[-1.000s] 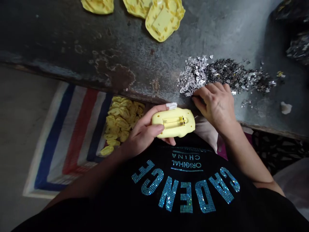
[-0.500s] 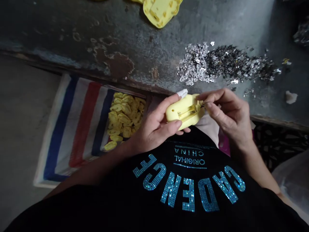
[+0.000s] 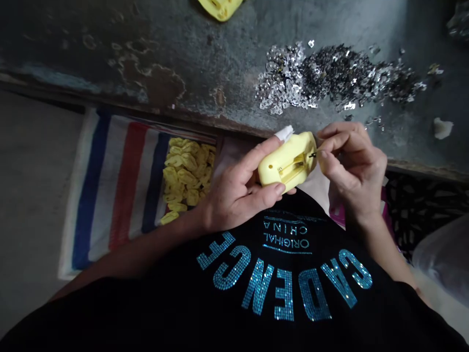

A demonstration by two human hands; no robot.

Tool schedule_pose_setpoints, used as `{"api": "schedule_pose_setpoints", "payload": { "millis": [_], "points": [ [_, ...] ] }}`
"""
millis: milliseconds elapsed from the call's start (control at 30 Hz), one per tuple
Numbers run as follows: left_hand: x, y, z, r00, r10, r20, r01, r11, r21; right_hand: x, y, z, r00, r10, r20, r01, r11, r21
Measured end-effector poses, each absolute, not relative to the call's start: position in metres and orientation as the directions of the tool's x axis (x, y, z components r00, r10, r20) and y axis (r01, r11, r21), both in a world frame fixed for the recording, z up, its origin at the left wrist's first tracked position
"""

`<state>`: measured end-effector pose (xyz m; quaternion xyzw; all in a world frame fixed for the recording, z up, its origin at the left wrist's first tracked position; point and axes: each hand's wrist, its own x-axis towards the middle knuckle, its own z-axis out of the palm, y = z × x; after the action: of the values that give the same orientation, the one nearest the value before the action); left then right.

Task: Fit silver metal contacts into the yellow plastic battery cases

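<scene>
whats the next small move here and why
Probably ease the small dark piece into the yellow shell: the right hand pinches it by one end of the open slot, while the left hand grips the shell with that slot exposed.

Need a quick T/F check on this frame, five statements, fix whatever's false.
1. The left hand holds a yellow casing. True.
2. The right hand is in the metal heap. False: it pinches a small dark piece at the casing's end.
3. The metal heap lies on the table. True.
4. The fingertip wrap is red. False: it is white.
5. A left finger wears that wrap. True.
</scene>
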<state>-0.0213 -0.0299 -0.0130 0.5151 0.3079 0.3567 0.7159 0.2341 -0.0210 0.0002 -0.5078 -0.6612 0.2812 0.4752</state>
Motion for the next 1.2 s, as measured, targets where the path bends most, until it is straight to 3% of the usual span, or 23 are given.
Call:
{"api": "schedule_pose_setpoints", "payload": {
  "millis": [400,900,1200],
  "points": [
    [-0.021,-0.029,-0.016,0.549,0.833,-0.066,-0.148,0.175,0.973,0.232,-0.025,-0.003,-0.058,0.925,0.377,0.533,0.347,-0.771],
    [-0.019,-0.028,-0.012,0.572,0.818,-0.058,-0.140,0.167,0.976,0.225,-0.022,0.000,-0.007,0.937,0.349,0.514,0.303,-0.803],
    [-0.013,-0.025,-0.009,0.612,0.780,-0.128,-0.167,0.286,0.943,0.227,-0.024,-0.008,0.026,0.938,0.347,0.506,0.287,-0.813]
  ]
}}
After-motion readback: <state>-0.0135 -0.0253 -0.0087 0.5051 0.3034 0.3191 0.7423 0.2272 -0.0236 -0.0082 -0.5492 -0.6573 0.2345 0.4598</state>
